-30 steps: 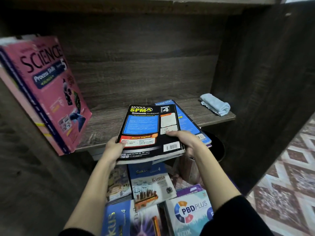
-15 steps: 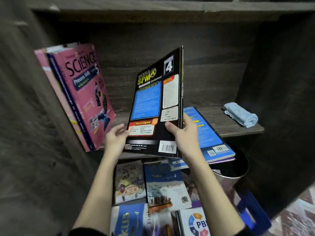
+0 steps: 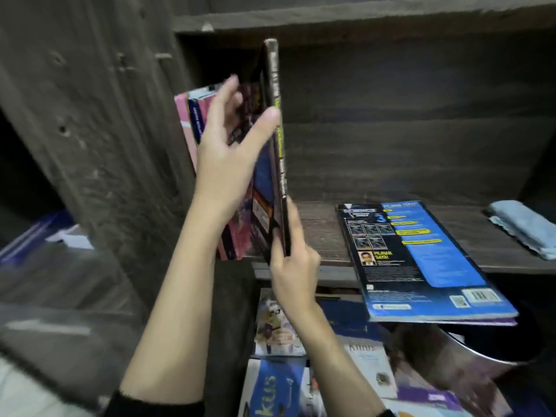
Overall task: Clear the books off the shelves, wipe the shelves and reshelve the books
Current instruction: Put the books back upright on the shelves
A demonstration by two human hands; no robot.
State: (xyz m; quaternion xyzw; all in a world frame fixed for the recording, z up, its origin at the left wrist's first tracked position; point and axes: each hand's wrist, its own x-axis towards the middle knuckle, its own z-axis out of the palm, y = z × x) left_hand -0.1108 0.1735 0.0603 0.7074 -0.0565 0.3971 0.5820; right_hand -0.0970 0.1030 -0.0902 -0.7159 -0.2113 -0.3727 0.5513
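A black SPM workbook (image 3: 278, 139) stands upright on the dark wooden shelf (image 3: 319, 224), spine toward me, leaning against the pink science books (image 3: 192, 121) at the shelf's left end. My left hand (image 3: 228, 152) holds its upper part, thumb on the spine and fingers on the far cover. My right hand (image 3: 293, 263) grips its bottom edge at the shelf's front. A blue-backed book (image 3: 427, 260) lies flat on the shelf, overhanging the front edge. A folded light-blue cloth (image 3: 523, 227) lies at the shelf's right end.
Several books (image 3: 301, 356) lie spread on the floor below the shelf. A dark round bin (image 3: 469, 356) stands under the overhanging book. A thick wooden side panel (image 3: 99, 130) bounds the shelf on the left, with more books (image 3: 45, 236) beyond it.
The black workbook went from lying flat in both hands to standing upright and moved left against the pink books. My view shifted left.
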